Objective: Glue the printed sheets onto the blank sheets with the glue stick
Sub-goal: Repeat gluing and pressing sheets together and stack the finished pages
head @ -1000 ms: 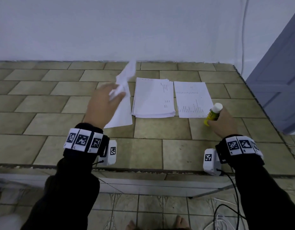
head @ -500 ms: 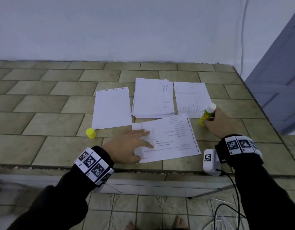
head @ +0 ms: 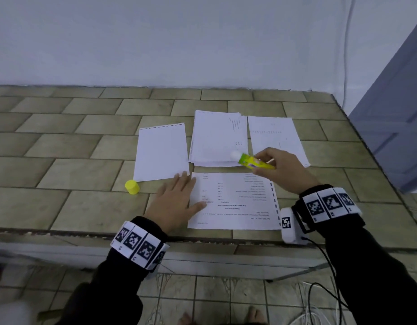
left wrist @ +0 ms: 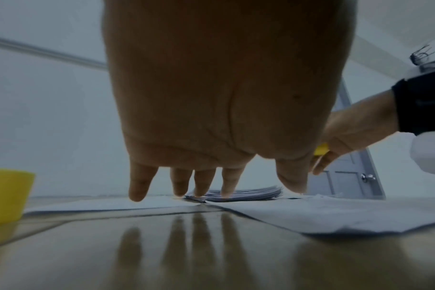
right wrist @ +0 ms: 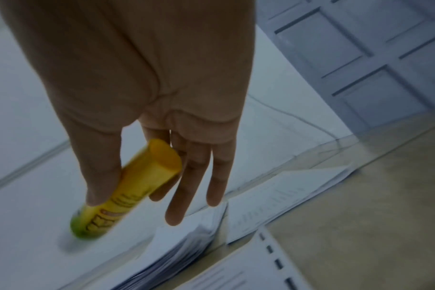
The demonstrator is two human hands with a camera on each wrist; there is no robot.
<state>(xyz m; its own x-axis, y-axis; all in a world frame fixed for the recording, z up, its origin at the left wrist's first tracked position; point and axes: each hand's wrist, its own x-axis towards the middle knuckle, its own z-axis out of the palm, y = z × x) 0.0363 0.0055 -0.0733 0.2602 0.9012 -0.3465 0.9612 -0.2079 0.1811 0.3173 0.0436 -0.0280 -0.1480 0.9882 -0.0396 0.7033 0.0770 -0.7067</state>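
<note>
Blurring glue stick (right wrist: 127, 192) tip (uncapped)

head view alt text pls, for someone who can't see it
Seen from above a tiled counter, the right hand holds an uncapped glue stick over a printed sheet, which the left hand pins flat by its edge. Behind lie a blank sheet, a paper stack and another printed page; a yellow cap stands at the left.

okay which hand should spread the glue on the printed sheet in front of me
Right. The right hand already holds the uncapped glue stick above the printed sheet; the left hand lies flat on its edge.
</note>
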